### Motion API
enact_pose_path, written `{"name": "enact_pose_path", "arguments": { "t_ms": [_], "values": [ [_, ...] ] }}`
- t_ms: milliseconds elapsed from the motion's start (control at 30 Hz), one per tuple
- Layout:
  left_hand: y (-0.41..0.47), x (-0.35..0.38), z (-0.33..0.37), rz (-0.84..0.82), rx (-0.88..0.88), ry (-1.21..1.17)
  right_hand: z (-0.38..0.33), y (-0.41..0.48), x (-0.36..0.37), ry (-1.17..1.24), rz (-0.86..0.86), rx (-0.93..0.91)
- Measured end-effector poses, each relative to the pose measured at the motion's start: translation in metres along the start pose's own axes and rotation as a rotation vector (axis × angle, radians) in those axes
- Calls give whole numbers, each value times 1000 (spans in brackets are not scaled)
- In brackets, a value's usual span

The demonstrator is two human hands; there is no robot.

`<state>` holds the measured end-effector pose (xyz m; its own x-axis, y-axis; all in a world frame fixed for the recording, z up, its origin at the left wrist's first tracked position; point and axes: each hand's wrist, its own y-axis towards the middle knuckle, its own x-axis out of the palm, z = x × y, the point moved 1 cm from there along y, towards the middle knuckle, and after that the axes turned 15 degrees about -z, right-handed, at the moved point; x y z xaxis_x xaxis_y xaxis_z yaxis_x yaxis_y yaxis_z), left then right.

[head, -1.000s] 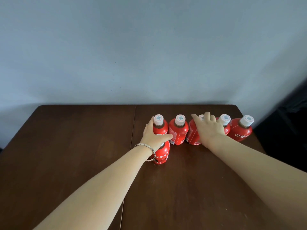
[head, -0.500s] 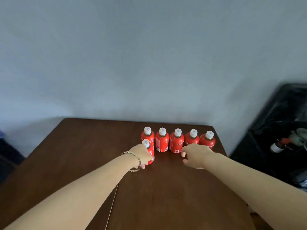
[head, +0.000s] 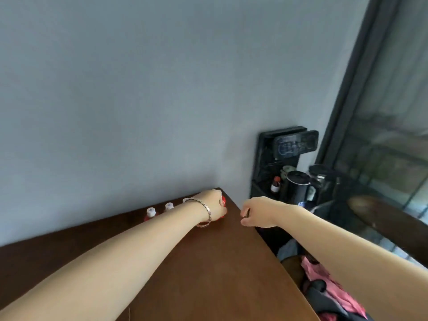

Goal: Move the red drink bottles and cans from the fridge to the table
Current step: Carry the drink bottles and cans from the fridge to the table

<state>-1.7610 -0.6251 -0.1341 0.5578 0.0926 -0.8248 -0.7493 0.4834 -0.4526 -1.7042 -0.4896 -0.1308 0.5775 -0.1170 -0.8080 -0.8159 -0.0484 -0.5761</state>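
Note:
Along the back of the brown table (head: 208, 274) stand red drink bottles with white caps (head: 151, 212), partly hidden behind my left forearm. My left hand (head: 212, 206), with a bracelet at the wrist, is curled round a red bottle (head: 223, 201) near the table's far right corner; only slivers of red show past the fingers. Just beyond the table's right edge hovers my right hand (head: 257, 212), fingers loosely curled and holding nothing.
A grey wall rises behind the table. To the right stands a black dispenser stand (head: 287, 144) with a small brown bottle (head: 275, 184) and a black kettle (head: 297, 189). A glass door (head: 389, 112) fills the far right. Pink cloth (head: 324, 276) lies below the table's right edge.
The view has swung to the right, so the bottles now sit left of centre. My right hand has drawn back from the row and off the table's edge. My left hand stays on a bottle.

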Motion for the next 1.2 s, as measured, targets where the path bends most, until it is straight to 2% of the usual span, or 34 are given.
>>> {"name": "enact_pose_path", "arguments": {
  "t_ms": [200, 500, 667, 967, 1100, 1200],
  "values": [
    [-39, 26, 99, -68, 306, 182, 39, -123, 28, 115, 126, 247],
    [-146, 106, 327, -41, 852, 444, 139, -354, 120, 314, 300, 733],
    [-235, 191, 464, -26, 1090, 538, 186, -513, 197, 456, 430, 966],
    [-420, 363, 682, -73, 1394, 624, 249, -790, 355, 616, 493, 1339],
    [-500, 422, 753, -51, 1557, 748, 265, -883, 414, 684, 488, 1493],
    [-549, 471, 805, -95, 1669, 766, 277, -942, 456, 755, 463, 1623]
  ]
}}
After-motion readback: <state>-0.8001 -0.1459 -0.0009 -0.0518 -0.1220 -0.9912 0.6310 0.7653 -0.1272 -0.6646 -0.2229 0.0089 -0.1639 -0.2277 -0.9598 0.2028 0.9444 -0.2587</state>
